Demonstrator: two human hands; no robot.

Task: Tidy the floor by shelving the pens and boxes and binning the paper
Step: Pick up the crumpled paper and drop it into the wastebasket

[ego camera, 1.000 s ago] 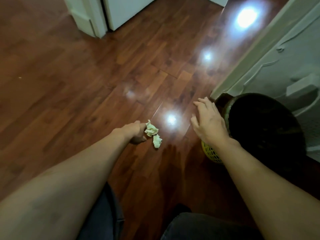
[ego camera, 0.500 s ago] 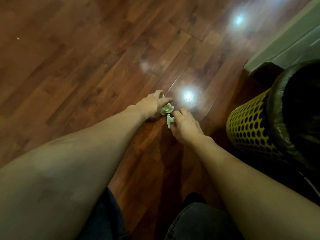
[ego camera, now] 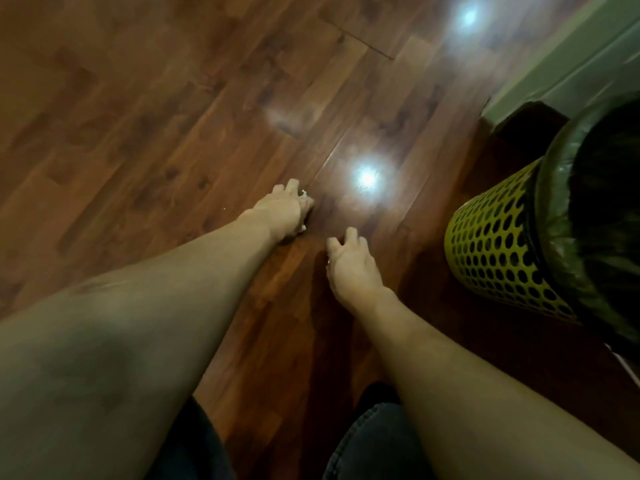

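Our left hand (ego camera: 284,211) clenches crumpled paper (ego camera: 304,193) on the floor (ego camera: 138,98); right hand (ego camera: 349,268) curled, contents unclear. Lift cleanly, carry to the bin (ego camera: 502,244) at 3 o'clock.

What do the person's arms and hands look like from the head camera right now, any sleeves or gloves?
Both forearms are bare, with no sleeves in view. The left hand and right hand wear no gloves, and no rings or watch show. Dark denim trousers cover the legs below.

Both bare arms reach forward and down. The left hand (ego camera: 282,211) is curled up, holding something white you can barely see. The right hand (ego camera: 349,268) is just beside it, fingers bent.
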